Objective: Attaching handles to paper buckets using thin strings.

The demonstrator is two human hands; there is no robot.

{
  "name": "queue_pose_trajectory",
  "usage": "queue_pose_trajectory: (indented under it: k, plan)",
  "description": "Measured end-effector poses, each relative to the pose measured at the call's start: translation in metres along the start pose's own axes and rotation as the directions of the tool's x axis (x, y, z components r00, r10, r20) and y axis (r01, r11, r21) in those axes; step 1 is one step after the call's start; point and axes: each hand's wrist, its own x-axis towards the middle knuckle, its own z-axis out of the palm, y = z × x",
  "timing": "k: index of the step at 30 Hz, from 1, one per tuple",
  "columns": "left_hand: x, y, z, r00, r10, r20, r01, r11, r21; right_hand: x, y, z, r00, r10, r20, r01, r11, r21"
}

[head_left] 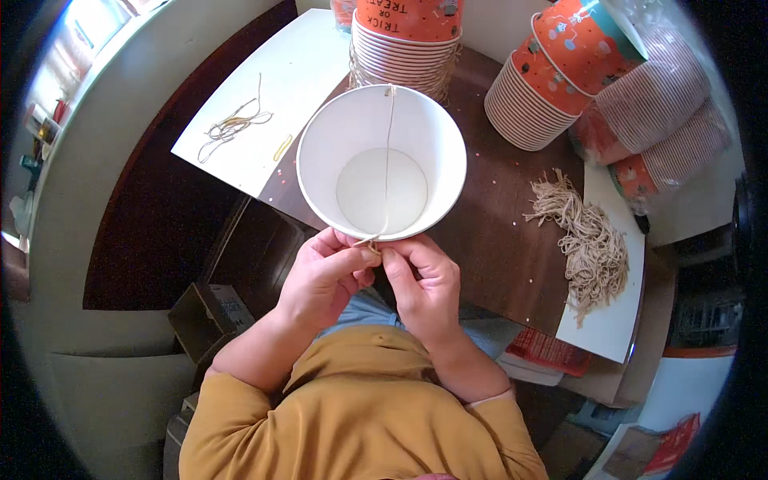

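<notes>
Tipped toward me at the table's near edge is a paper bucket (pixel 326 152) with a white inside. A thin beige string (pixel 389 152) passes through the far side just under the rim and runs across the opening to the near rim. There, my left hand (pixel 332 268) pinches the string's end between thumb and fingers, close against the bucket. Beside it, my right hand (pixel 422 280) is also closed, thumb and forefinger on the same bit of string. A small loop shows between the thumbs. The bucket's outer near side is hidden from view.
Behind stands a stack of orange printed buckets (pixel 408 52), with another stack (pixel 534 100) to its right. Plastic-wrapped buckets (pixel 656 92) lie at far right. A heap of beige strings (pixel 590 248) rests on the right; loose strings (pixel 232 126) lie on a white board (pixel 276 72).
</notes>
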Motion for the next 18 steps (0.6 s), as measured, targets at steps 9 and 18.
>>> queue_pose_trajectory:
  k: [9, 18]
  plan:
    - [0.0, 0.0, -0.007, 0.987, 0.158, -0.001, -0.155, 0.973, 0.169, -0.007, 0.002, 0.007, 0.997, -0.059, 0.055, 0.064, 0.995, -0.08]
    - [-0.003, -0.004, -0.003, 0.898, 0.424, 0.12, -0.432, 0.791, 0.434, -0.007, 0.014, 0.011, 0.991, 0.134, 0.001, -0.126, 0.93, 0.346]
